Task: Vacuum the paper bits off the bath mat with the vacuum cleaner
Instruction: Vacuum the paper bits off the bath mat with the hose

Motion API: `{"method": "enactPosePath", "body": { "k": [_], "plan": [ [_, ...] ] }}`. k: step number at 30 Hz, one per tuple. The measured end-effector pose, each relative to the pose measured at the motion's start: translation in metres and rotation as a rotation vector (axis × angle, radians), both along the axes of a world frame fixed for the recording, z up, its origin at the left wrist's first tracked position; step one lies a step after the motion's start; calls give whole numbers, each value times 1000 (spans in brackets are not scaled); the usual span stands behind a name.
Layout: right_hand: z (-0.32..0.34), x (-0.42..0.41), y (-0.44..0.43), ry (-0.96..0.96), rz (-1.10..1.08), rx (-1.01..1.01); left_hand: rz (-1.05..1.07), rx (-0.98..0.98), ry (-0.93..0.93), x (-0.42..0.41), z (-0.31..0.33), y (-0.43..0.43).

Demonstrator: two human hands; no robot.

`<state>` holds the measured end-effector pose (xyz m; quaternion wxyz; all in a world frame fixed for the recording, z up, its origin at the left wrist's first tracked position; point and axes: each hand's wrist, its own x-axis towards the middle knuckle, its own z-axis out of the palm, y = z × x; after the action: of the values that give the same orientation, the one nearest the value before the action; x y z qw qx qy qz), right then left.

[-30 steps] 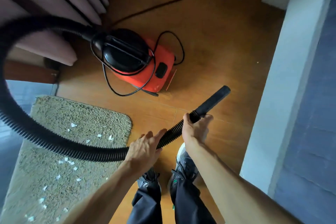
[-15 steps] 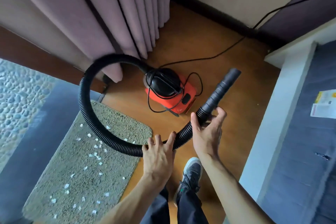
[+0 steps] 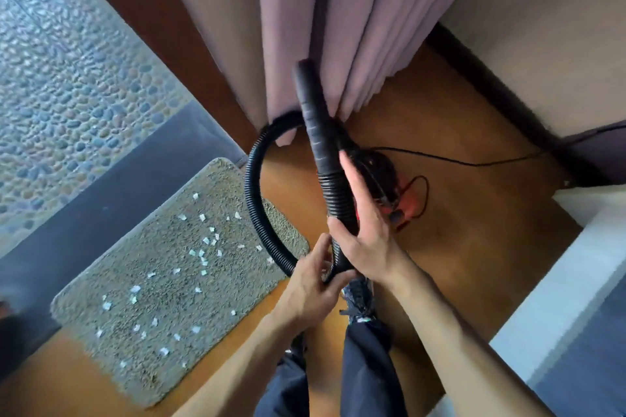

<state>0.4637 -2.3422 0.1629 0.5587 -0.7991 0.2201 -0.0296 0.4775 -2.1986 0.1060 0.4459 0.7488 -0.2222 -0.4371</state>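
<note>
Left hand point(image 3: 311, 284) gripping hose point(image 3: 253, 193), lower centre; right hand point(image 3: 367, 242) pinching it just above, fingers point(image 3: 355, 186) straight. Nozzle point(image 3: 313, 118) pointing up-frame; mat point(image 3: 237, 284) with paper bits point(image 3: 203, 261) lying lower left, nearer left hand.

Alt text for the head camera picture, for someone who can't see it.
The left hand and right hand hold a black vacuum hose, nozzle pointing at a pink curtain. Left of them, paper bits dot a bath mat; the red vacuum cleaner sits behind.
</note>
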Motion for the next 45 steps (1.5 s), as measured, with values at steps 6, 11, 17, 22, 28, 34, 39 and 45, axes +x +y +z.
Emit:
{"method": "enactPosePath", "body": {
  "k": [6, 11, 17, 22, 28, 34, 39, 45],
  "plan": [
    [-8, 47, -11, 96, 419, 79, 304, -62, 411, 9, 11, 18],
    [-25, 73, 0, 140, 522, 114, 578, -131, 558, -1, 10, 20],
    [-43, 95, 16, 167, 688, 85, 891, -172, 551, -22, 2, 7],
    [-62, 102, 31, 301, 742, 123, 1086, -201, 564, -39, -8, 3],
    [-92, 100, 53, 468, 740, 180, 1261, -183, 560, -56, -24, 10],
    [-129, 89, 72, 690, 650, 269, 1343, -251, 578, -66, -39, 21],
    [-155, 82, 89, 796, 658, 275, 1352, -323, 621, -71, -50, 36],
    [-181, 77, 111, 866, 647, 290, 1264, -324, 669, -70, -68, 62]
  ]
}}
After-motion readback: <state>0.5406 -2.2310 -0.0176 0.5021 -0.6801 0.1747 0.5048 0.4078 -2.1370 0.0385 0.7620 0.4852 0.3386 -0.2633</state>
